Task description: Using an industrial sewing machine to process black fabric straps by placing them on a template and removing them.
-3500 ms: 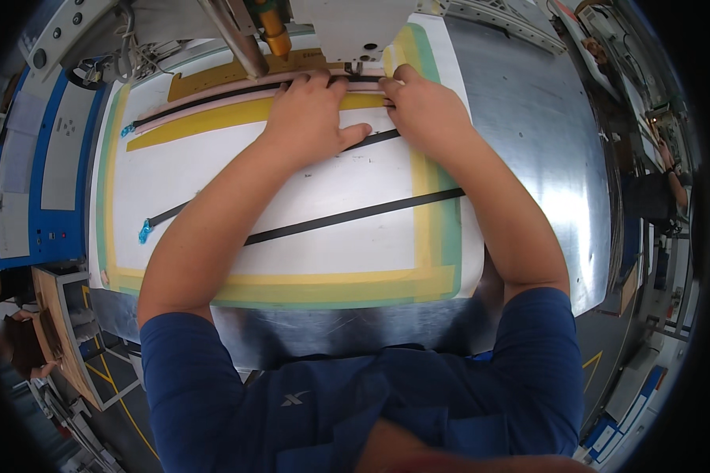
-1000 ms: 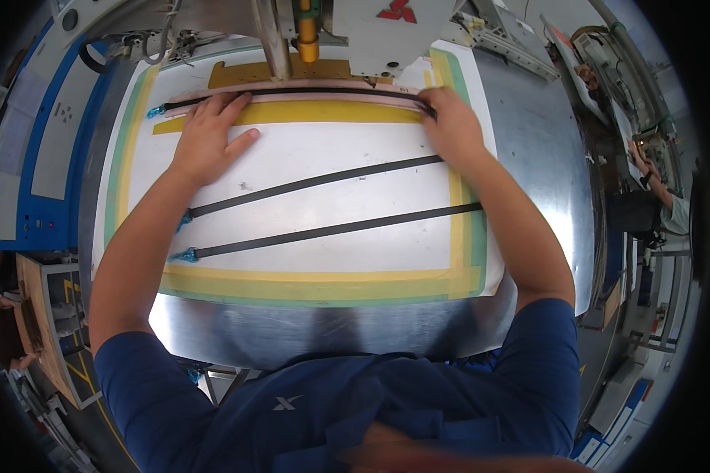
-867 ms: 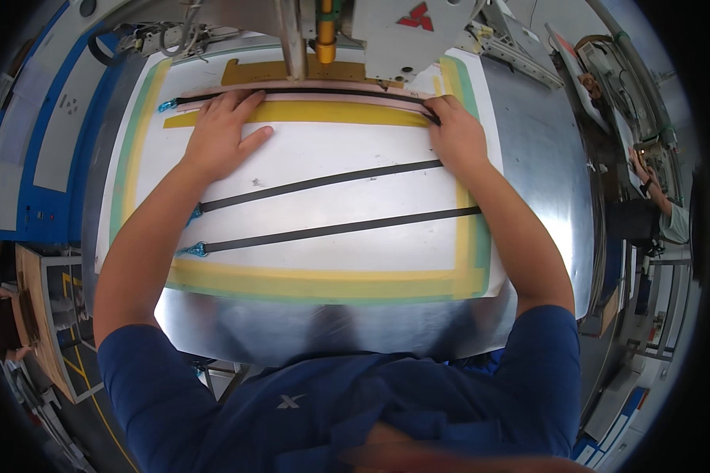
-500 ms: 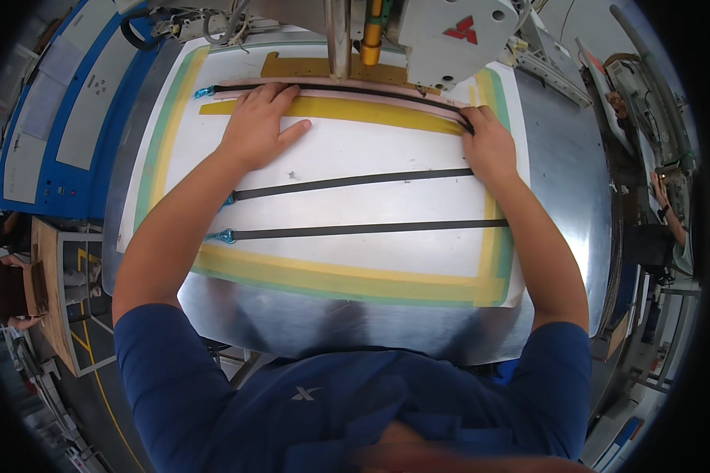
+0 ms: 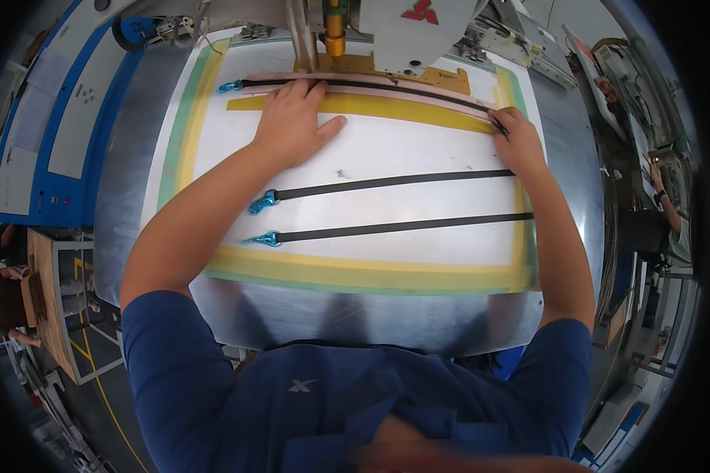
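Observation:
A narrow black strap (image 5: 402,88) lies lengthwise along a pink-edged channel between yellow plates, with a shiny blue clip (image 5: 230,85) at its left end. My left hand (image 5: 293,126) rests flat near that end, fingertips touching the strap and thumb stretched out over the white sheet. At the other end, my right hand (image 5: 521,143) pinches the strap's dark tip between thumb and fingers. Nearer me lie two more black straps, the upper strap (image 5: 394,183) and the lower strap (image 5: 402,227), each with a blue clip at its left; their right ends pass under or beside my right forearm.
Just beyond the channel hangs a machine head (image 5: 410,35) with a gold cylinder (image 5: 335,38). Yellow and green tape borders the white sheet (image 5: 371,150) on a metal table (image 5: 355,315). A blue cabinet (image 5: 55,134) stands left; other people work at both sides.
The whole view has shifted, so the table sits farther right in it. Both hands keep nearly the same places on the strap. More of the two nearer clips shows beside my left forearm.

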Demonstrator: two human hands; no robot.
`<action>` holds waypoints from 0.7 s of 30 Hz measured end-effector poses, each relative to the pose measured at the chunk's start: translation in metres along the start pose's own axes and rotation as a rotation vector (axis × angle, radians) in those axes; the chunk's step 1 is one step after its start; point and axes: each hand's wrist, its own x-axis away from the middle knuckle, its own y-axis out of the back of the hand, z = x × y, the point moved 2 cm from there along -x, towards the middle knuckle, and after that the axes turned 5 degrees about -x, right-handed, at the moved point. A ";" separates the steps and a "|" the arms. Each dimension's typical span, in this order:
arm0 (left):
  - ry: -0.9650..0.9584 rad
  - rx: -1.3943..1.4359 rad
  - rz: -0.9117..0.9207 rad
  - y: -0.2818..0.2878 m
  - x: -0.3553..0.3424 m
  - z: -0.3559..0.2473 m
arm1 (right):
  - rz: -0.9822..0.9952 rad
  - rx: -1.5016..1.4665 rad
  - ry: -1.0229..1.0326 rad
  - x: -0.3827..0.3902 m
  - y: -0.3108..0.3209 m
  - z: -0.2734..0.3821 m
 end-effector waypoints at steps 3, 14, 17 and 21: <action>-0.047 -0.028 0.035 0.006 0.009 0.024 | 0.131 -0.062 -0.014 0.021 0.015 0.049; -0.099 0.034 0.025 -0.015 0.029 0.137 | 0.422 -0.267 0.374 0.040 -0.052 0.209; -0.182 0.036 0.040 -0.025 0.029 0.147 | 0.550 -0.235 0.390 0.038 -0.055 0.228; -0.298 0.092 0.050 -0.031 0.020 0.146 | 0.441 -0.177 0.294 0.045 -0.081 0.223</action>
